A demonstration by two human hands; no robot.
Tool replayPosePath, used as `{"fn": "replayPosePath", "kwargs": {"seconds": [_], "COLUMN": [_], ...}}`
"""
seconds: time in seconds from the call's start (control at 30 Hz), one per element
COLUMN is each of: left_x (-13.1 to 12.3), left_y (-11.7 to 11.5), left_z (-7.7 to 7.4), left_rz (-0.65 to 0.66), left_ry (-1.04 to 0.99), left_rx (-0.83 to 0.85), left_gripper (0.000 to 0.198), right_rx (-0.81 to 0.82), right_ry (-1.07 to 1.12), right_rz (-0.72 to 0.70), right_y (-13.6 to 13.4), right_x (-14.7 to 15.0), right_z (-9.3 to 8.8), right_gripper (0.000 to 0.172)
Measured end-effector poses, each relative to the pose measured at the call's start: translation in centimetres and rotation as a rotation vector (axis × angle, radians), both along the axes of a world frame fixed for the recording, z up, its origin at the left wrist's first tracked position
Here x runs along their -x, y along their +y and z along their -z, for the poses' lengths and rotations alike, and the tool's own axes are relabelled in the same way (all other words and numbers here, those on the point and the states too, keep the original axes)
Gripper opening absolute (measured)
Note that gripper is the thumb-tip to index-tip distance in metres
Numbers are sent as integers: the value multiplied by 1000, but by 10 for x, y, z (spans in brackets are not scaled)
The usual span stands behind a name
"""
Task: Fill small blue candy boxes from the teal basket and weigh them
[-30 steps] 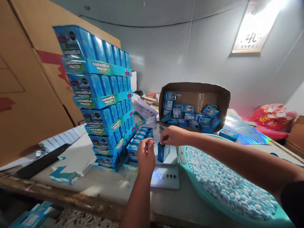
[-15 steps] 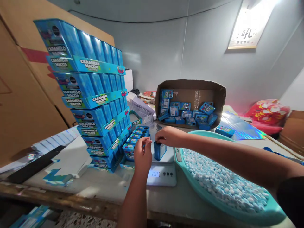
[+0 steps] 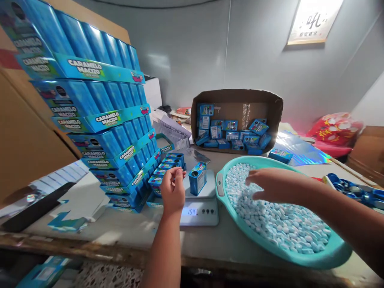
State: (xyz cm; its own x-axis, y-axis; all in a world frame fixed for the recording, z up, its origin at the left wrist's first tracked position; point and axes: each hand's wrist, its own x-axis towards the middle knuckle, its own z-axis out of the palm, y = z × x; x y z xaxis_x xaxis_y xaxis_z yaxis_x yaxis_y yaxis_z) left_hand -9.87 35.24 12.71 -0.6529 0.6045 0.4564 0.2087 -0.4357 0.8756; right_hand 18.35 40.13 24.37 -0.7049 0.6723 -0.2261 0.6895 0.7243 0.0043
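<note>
A blue tin [image 3: 198, 179] stands upright, its top open, on a white scale [image 3: 199, 212] whose display appears to read 164. Just left of the tin is my left hand [image 3: 174, 188], its fingers curled with the thumb near the index finger; whether anything small is between them is too small to tell. Over the candies [image 3: 279, 224] in the turquoise basin [image 3: 229, 206] hovers my right hand [image 3: 267, 185], fingers spread and holding nothing visible. Several blue tins [image 3: 168, 164] stand in a tray behind my left hand.
Stacked trays of blue tins [image 3: 111, 120] rise at the left. A cardboard box [image 3: 237, 96] with several tins lies behind the scale. One tin [image 3: 280, 155] sits behind the basin. Blue scoops or lids [image 3: 354, 190] lie at the right. A black bar [image 3: 36, 208] is at the left.
My right hand has moved from above the tin to the basin at the right and its fingers have opened. The display went from 152 to 164. The view has shifted slightly.
</note>
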Motion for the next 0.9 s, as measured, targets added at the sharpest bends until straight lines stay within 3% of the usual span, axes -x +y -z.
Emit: {"fn": "replayPosePath", "kwargs": {"seconds": [0.1, 0.23, 0.47, 0.77, 0.83, 0.9], "left_x": [-2, -3, -2, -5, -5, -7], "left_y": [-1, -1, -4, -6, -7, -8], "left_z": [-1, 0, 0, 0, 0, 1], "left_rz": [-8, -19, -20, -30, 17, 129], "left_ry": [15, 22, 39, 145, 191, 248], "left_rx": [0, 12, 48, 98, 158, 283], "left_gripper": [36, 37, 38, 38, 39, 56], "right_rx": [176, 153, 144, 202, 193, 192], "right_ry": [45, 58, 45, 168, 184, 192], "right_rz": [13, 30, 27, -50, -56, -61], "right_y": [5, 7, 0, -1, 0, 0], "right_x": [-13, -12, -14, -14, -14, -13], "right_z": [18, 28, 28, 21, 21, 22], "right_gripper": [36, 34, 16, 13, 13, 13]}}
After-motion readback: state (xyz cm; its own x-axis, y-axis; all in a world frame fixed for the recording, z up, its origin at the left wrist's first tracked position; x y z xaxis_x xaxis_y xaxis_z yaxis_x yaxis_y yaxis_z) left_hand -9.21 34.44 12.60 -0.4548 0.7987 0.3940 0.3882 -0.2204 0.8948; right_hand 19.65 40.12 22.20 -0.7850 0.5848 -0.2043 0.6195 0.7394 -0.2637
